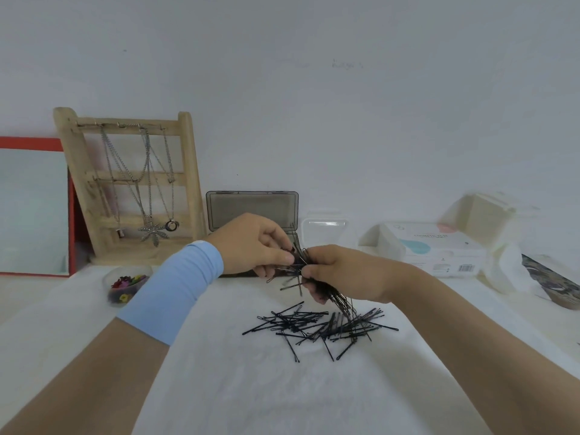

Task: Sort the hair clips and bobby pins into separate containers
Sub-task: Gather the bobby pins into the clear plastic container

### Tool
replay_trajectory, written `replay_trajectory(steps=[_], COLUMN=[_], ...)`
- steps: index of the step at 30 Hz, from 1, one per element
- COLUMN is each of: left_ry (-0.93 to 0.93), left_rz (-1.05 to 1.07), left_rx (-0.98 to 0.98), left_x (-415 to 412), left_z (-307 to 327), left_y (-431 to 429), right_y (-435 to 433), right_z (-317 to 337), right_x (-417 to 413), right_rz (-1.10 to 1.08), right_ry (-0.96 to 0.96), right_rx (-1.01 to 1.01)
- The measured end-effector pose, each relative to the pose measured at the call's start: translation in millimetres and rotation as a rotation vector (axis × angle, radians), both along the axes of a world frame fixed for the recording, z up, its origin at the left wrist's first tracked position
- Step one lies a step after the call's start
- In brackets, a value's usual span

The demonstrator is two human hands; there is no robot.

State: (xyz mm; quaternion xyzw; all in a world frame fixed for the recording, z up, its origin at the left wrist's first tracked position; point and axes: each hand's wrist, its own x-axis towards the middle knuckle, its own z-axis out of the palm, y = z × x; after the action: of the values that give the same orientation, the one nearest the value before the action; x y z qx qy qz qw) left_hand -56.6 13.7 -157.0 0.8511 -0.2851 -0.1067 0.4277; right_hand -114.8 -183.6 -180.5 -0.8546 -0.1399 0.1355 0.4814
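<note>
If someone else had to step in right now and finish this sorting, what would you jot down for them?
Right hand: shut on a bundle of bobby pins, held above the table.
Left hand: pinching a few pins at the top of that same bundle.
Loose bobby pins lie scattered on the white cloth, below the hands.
Grey box stands open behind the hands; its contents are hidden.
Round clear tub on the left holds coloured hair clips.
Done: the clips seem sorted.
Left: put the held bundle and the loose pins into the grey box, probably.
</note>
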Motion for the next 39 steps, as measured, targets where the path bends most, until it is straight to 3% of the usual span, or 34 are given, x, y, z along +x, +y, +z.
replay_trajectory(steps=[7, 10, 14, 18, 21, 24, 27, 31, 39], left_ry=[-0.019, 0.133, 0.100, 0.051, -0.052, -0.169, -0.201, -0.272, -0.315], left_rz=[0.034, -0.020, -0.073, -0.031, 0.070, -0.044, -0.105, 0.016, 0.085], left_rx=[0.011, 0.210, 0.345, 0.264, -0.011, -0.235, -0.267, -0.299, -0.300], left_x=[-1.4, -8.5, -8.6, -3.8, 2.0, -1.8, -10.1, -9.0, -9.0], left_z=[5.3, 6.0, 0.4, 3.9, 3.3, 2.9, 1.1, 1.8, 0.9], left_y=[2.2, 0.9, -3.4, 2.6, 2.4, -5.9, -16.2, -16.2, -14.3], right_y=[1.6, 2.8, 3.7, 5.1, 4.9, 5.4, 5.6, 3.0, -0.8], right_z=[3.3, 3.8, 2.2, -0.1, -0.8, -0.6, 3.3, 6.6, 0.1], right_x=[-5.6, -3.8, -0.3, 3.4, 5.7, 4.4, 1.5, 3.2, 2.6], right_rz=[0.105, 0.011, -0.062, -0.142, -0.166, -0.102, -0.070, -0.058, 0.010], right_ry=[0.044, 0.002, -0.018, 0.039, 0.093, 0.105, 0.166, 0.278, 0.179], right_rx=[-0.023, 0.015, 0.070, 0.220, 0.359, 0.384, 0.484, 0.512, 0.456])
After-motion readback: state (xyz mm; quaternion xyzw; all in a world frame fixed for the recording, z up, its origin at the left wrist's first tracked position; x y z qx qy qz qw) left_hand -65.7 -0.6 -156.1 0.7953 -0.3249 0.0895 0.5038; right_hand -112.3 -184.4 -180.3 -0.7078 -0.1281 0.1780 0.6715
